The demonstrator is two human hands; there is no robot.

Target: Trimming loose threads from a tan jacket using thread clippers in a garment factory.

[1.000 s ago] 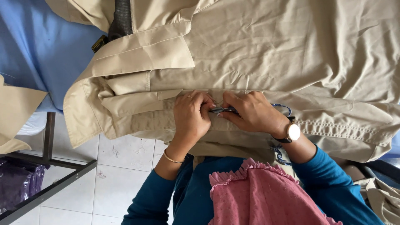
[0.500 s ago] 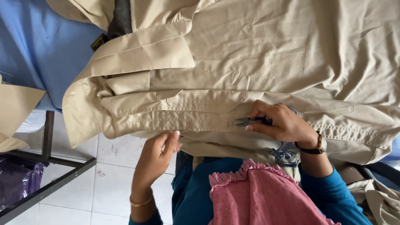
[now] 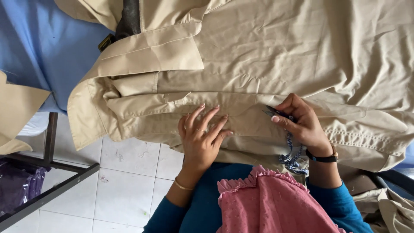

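Khaki garment (image 3: 267,56) lies spread across the worktop, its folded edge hanging over the near side twd the person. L hand (image 3: 202,136) rests flat on the folded band, palm down, fingers spread & released, gripping nothing; ring on one finger, thin bracelet (image 3: 182,186) at the wrist. R hand (image 3: 304,123) is just to the right on the same band, fingers closed round a small dark snipper (image 3: 274,112), tip pointing left twd the L hand & lying against the cloth. The two hands are near each other but apart. Blue-white cord (image 3: 291,155) hangs from under the R hand down over the garment edge. Dark watch strap (image 3: 322,158) on R wrist. Both sleeves teal.

Pink ruffled cloth (image 3: 269,203) sits at the bottom centre, close to the camera, below the hands. Garment collar w/ dark strip (image 3: 128,17) at top left. Blue fabric (image 3: 39,51) covers the worktop at left, w/ another khaki piece (image 3: 17,112) at the far left edge. Below that: white tiled floor (image 3: 125,181), dark metal frame (image 3: 47,146), purple bag (image 3: 17,185) under it. More khaki cloth (image 3: 388,207) at bottom right
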